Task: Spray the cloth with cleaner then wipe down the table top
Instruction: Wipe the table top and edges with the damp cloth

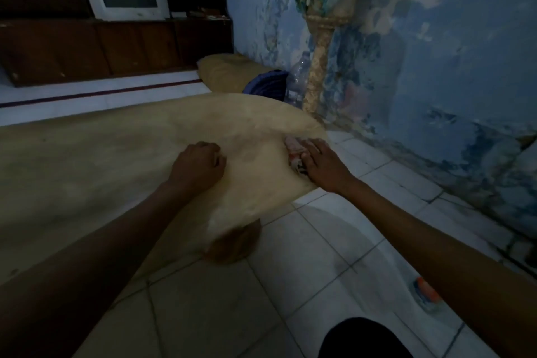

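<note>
1. The round table top (180, 131), tan and low to the tiled floor (334, 241), fills the middle of the view; its right edge curves just beneath both hands, and darker smudges show between them.
2. The right hand (322, 163) lies flat on the cloth (295, 151), a pinkish crumpled rag at the table's right rim, with fingers straight and pressing down rather than curled around it.
3. The left hand (200, 166) rests on the table top with its fingers curled under into a loose fist; nothing shows inside it (it probably steadies the light table).
4. The cleaner, likely the small orange-capped object (425, 293) on the floor near the right forearm, lies well apart from the cloth (too blurred to be sure it is the sprayer).
5. Judged from this, wiping is under way. To do it well, the palm should keep even pressure, sweep in overlapping strokes inward from the rim across the smudges, and refold the cloth when a face gets dirty.
</note>
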